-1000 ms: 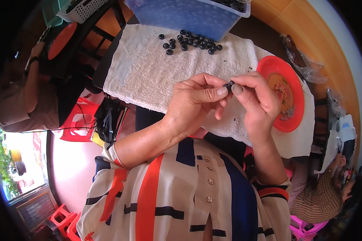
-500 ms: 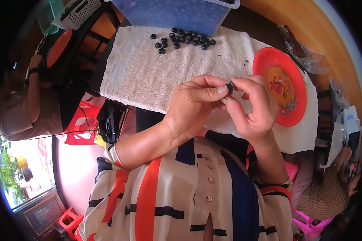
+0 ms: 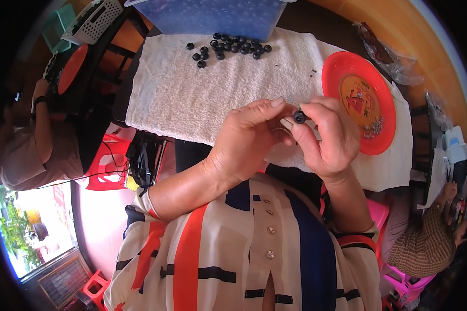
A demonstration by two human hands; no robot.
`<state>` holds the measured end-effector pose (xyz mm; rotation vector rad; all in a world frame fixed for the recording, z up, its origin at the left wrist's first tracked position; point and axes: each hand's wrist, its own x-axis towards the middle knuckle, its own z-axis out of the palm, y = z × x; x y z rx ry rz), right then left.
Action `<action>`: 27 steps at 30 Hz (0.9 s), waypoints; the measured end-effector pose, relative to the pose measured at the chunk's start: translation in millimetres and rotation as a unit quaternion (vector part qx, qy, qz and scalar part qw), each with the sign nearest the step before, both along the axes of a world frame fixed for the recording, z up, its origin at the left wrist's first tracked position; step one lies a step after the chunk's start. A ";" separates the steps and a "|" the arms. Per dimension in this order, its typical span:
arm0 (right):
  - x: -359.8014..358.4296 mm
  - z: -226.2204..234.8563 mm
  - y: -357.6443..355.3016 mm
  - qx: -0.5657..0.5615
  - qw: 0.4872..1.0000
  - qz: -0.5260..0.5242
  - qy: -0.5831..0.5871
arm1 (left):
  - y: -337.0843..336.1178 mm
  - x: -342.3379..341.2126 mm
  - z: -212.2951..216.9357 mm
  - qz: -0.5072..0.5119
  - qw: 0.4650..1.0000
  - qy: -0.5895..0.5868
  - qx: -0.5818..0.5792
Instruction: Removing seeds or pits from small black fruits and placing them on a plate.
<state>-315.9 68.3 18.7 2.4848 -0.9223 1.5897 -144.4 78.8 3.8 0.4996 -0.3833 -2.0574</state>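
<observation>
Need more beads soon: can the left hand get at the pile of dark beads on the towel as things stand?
Probably yes: the bead pile lies uncovered on the white towel ahead of the left hand, though that hand is now at the bead.

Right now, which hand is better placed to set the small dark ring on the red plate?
Right. The right hand pinches the dark ring and sits beside the red plate; the left hand is farther from it.

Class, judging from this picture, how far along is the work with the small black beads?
Done: nothing shows as clearly finished; only tiny metal bits lie on the red plate. In hand: the right hand pinches one black bead, with the left hand touching it. Left: a pile of black beads waits on the white towel.
</observation>
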 end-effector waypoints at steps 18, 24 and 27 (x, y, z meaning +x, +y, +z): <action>-12.3 1.5 9.3 0.103 0.993 -0.039 -0.052 | -73.8 30.4 73.6 0.336 0.724 -0.483 -0.360; -23.9 1.5 11.1 0.132 0.987 -0.034 -0.079 | -228.8 113.7 71.5 0.356 0.365 -0.678 -0.530; -37.0 -2.7 13.4 0.143 0.983 -0.068 -0.091 | -201.4 80.6 94.1 0.315 0.351 -0.709 -0.524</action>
